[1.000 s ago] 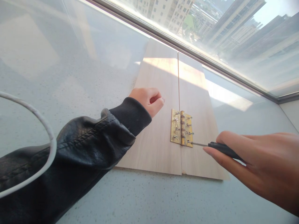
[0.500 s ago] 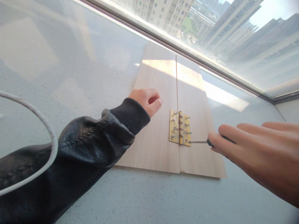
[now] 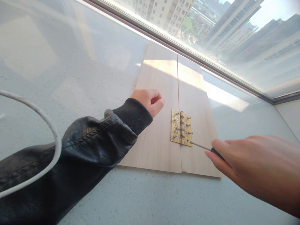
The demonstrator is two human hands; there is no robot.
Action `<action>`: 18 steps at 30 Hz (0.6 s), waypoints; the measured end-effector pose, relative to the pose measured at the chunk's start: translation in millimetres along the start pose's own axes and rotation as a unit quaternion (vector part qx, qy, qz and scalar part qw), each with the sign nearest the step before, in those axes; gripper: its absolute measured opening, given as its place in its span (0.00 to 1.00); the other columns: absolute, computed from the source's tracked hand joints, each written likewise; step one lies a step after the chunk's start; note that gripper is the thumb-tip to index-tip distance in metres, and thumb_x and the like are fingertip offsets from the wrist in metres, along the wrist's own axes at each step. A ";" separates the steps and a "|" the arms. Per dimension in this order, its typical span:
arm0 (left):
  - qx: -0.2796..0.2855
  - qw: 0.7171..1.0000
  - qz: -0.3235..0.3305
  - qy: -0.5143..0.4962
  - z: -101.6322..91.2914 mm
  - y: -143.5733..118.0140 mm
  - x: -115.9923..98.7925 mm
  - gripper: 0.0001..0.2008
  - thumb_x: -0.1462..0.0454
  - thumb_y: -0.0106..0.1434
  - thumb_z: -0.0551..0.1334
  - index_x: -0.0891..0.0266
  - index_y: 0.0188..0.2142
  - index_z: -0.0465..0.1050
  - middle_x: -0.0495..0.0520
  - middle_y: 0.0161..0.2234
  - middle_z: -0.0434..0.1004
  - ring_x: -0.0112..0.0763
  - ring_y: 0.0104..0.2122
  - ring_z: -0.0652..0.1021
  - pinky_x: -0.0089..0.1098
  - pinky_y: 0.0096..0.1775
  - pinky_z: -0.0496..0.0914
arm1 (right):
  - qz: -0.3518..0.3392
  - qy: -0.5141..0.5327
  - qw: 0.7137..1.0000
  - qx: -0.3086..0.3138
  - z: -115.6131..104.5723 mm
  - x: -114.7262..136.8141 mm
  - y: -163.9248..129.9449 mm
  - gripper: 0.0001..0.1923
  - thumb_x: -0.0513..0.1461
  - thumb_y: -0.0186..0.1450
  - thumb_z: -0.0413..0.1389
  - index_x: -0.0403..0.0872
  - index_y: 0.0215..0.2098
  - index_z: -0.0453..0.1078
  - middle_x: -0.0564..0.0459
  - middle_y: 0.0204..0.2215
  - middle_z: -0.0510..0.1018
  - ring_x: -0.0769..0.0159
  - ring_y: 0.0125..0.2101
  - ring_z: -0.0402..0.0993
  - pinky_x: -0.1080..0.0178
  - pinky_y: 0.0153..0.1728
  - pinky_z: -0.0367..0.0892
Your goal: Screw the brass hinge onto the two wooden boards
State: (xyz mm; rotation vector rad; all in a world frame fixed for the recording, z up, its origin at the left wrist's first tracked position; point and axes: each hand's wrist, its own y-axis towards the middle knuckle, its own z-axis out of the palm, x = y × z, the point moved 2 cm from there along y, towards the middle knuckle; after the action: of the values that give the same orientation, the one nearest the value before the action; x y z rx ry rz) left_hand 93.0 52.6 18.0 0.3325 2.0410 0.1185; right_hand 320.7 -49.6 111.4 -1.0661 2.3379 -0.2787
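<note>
Two pale wooden boards, a left one (image 3: 154,147) and a right one (image 3: 201,156), lie side by side. A brass hinge (image 3: 182,128) spans their seam, with several screws standing up in its leaves. My right hand (image 3: 255,168) grips the dark handle of a screwdriver (image 3: 201,146), its thin shaft reaching to the lowest screw on the right leaf. Curled into a loose fist, my left hand (image 3: 150,101) rests over the left board, beside the hinge. Whether its fingers hold anything is hidden.
A white cable (image 3: 55,131) loops across my left sleeve (image 3: 93,150). Behind the boards runs a window frame (image 3: 164,39), with tall buildings outside. The boards lie on a speckled light countertop (image 3: 140,197). Sunlight crosses their far ends.
My right hand has turned and dropped lower, and the screwdriver now slants down to the right from the hinge. My left hand stays nearly in place.
</note>
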 end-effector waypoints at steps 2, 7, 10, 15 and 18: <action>-0.002 1.000 0.002 0.000 -0.1 0.0 0.0 0.10 0.62 0.59 0.59 0.64 0.25 0.74 0.46 0.20 0.68 0.25 0.22 0.67 0.29 0.27 0.60 | 0.043 -0.010 0.998 -0.040 -1.4 -0.2 5.7 0.16 0.45 0.67 0.51 0.53 0.23 0.54 0.60 0.10 0.60 0.63 0.08 0.57 0.58 0.20 0.34; 0.004 1.000 0.001 0.001 -0.5 -0.4 -1.2 0.10 0.62 0.59 0.59 0.63 0.26 0.73 0.46 0.20 0.68 0.25 0.22 0.67 0.29 0.27 0.60 | 0.011 -0.021 0.997 -0.071 -6.4 -1.0 10.6 0.04 0.38 0.61 0.51 0.53 0.30 0.60 0.58 0.16 0.65 0.62 0.12 0.59 0.59 0.21 0.37; 0.006 1.000 0.000 -0.005 -1.1 -0.6 -2.2 0.10 0.62 0.60 0.59 0.64 0.25 0.73 0.46 0.19 0.67 0.24 0.22 0.66 0.29 0.27 0.59 | -0.081 -0.058 0.993 -0.065 -11.2 1.4 9.9 0.13 0.26 0.56 0.49 0.52 0.28 0.61 0.55 0.22 0.66 0.62 0.19 0.61 0.57 0.25 0.43; 0.011 1.000 0.000 -0.006 -1.0 -0.1 -1.7 0.10 0.62 0.60 0.59 0.64 0.25 0.73 0.46 0.19 0.67 0.24 0.22 0.66 0.29 0.27 0.59 | -0.074 -0.007 0.995 -0.063 -8.2 6.2 7.3 0.15 0.25 0.58 0.45 0.51 0.24 0.61 0.54 0.18 0.63 0.62 0.17 0.55 0.56 0.24 0.38; 0.006 1.000 0.006 -0.003 -0.4 -0.1 -1.1 0.10 0.63 0.60 0.59 0.65 0.25 0.73 0.45 0.19 0.67 0.23 0.22 0.66 0.29 0.27 0.59 | -0.014 0.072 0.997 -0.012 -2.6 1.3 11.2 0.13 0.28 0.60 0.47 0.51 0.23 0.60 0.57 0.16 0.65 0.65 0.13 0.55 0.58 0.23 0.35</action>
State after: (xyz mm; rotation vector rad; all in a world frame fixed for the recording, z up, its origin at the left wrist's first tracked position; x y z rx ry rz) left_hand 93.1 52.2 19.1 0.3516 2.0355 0.1128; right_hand 311.5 -43.3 108.6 -1.1246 2.4609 -0.3507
